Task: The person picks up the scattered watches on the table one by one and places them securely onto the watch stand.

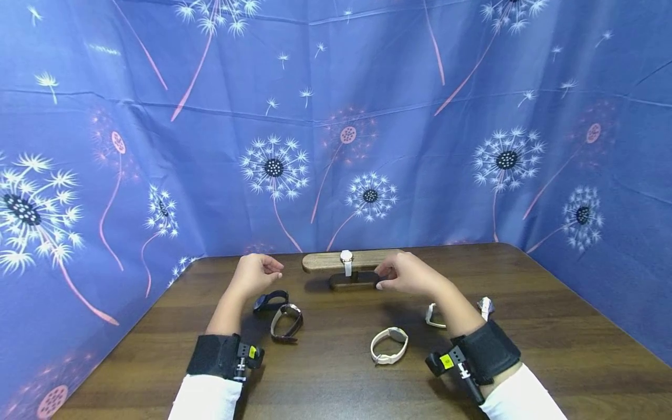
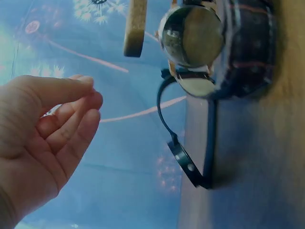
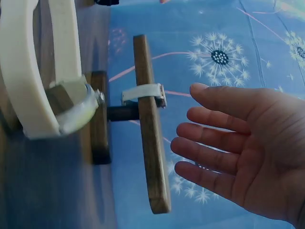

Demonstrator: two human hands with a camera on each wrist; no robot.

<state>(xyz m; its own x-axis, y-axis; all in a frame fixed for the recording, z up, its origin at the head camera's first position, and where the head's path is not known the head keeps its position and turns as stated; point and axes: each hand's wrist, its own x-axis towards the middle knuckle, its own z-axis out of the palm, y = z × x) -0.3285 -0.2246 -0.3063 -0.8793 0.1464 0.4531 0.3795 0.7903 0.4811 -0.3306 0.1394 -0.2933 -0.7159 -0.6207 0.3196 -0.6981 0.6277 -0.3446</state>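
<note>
A wooden watch stand [image 1: 325, 262] stands at the back middle, with a white-strapped watch [image 1: 347, 257] around its bar. My right hand [image 1: 406, 274] hovers near the bar's right end; in the right wrist view its fingers are spread and hold nothing. Left of the stand, my left hand [image 1: 254, 274] is raised above the table, fingers loosely bent and thumb close to the fingertips, nothing held. Below it lie a dark blue watch [image 1: 272, 305] and a watch with a dark strap [image 1: 285, 339]. A cream watch [image 1: 389, 359] rests on its side at the front middle.
Under and beside my right forearm lie a white watch [image 1: 429, 318], partly hidden, and another white-strapped watch [image 1: 485, 308]. The brown wooden table [image 1: 325, 385] ends at a blue dandelion-print cloth [image 1: 420, 140] hanging behind and at the sides.
</note>
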